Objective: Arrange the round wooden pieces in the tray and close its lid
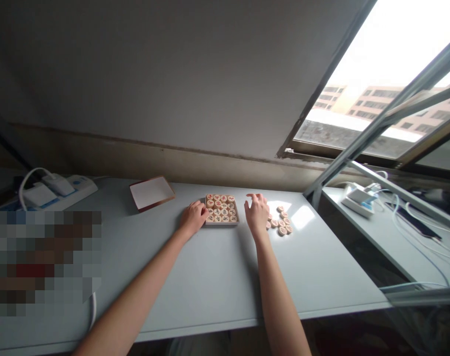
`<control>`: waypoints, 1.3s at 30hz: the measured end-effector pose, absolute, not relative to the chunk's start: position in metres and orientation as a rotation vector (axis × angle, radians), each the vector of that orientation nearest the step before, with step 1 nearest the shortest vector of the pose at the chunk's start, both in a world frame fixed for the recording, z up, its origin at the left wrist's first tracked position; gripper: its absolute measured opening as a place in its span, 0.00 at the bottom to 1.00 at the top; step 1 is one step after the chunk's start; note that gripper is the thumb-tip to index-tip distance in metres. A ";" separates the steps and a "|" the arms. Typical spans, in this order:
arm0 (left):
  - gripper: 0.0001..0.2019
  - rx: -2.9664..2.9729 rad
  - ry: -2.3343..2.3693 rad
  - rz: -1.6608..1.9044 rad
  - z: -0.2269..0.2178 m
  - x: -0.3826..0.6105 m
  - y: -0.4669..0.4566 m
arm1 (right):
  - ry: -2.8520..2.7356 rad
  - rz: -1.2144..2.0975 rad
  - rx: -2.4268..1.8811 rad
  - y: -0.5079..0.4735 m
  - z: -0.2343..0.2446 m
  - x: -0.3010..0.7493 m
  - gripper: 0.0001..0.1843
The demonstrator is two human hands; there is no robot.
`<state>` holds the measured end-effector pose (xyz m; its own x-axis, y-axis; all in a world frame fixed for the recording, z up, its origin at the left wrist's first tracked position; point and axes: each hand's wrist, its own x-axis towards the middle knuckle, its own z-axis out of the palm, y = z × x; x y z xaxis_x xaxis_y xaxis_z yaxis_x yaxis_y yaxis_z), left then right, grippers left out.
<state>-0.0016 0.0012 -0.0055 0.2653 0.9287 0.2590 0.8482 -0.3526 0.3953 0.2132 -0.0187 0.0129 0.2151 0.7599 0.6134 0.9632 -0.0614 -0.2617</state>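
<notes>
Left hand (pixel 194 218): curled at the box (pixel 222 224); I can't tell whether it grips.
Right hand (pixel 257 210): released, beside loose discs (pixel 282 231).

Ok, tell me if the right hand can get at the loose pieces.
Probably yes: the right hand is just beside the loose pieces, and no object shows between them on the desk.

The right hand (pixel 257 211) partly hides the loose pieces (pixel 282 231), and both forearms (pixel 278 291) are cut off below.
</notes>
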 end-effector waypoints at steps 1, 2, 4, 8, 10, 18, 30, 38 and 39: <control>0.10 2.348 1.671 0.675 -0.005 -0.002 0.001 | -1.525 -0.416 -1.918 -0.018 0.009 0.222 0.13; 0.10 2.346 1.667 0.677 -0.005 -0.002 0.001 | -1.477 -0.404 -1.969 -0.018 0.005 0.230 0.14; 0.10 2.342 1.659 0.681 -0.006 -0.002 0.001 | -1.431 -0.367 -2.051 -0.018 -0.004 0.242 0.13; 0.10 2.355 1.636 0.696 -0.006 -0.002 0.002 | -1.419 -0.285 -2.075 -0.018 -0.012 0.250 0.08; 0.10 2.352 1.641 0.690 -0.006 -0.002 0.002 | -1.414 -0.196 -2.004 -0.018 -0.008 0.246 0.08; 0.10 2.319 1.664 0.668 -0.004 0.000 0.001 | -1.980 0.066 -1.465 -0.023 0.022 0.195 0.11; 0.10 2.343 1.680 0.658 -0.006 0.000 0.002 | -1.992 -0.289 -1.699 -0.022 0.015 0.193 0.08; 0.10 2.334 1.696 0.636 -0.004 0.001 0.002 | -2.039 -0.264 -1.693 -0.022 0.015 0.196 0.07; 0.10 2.340 1.691 0.642 -0.005 0.001 0.002 | -2.032 -0.263 -1.694 -0.022 0.015 0.198 0.07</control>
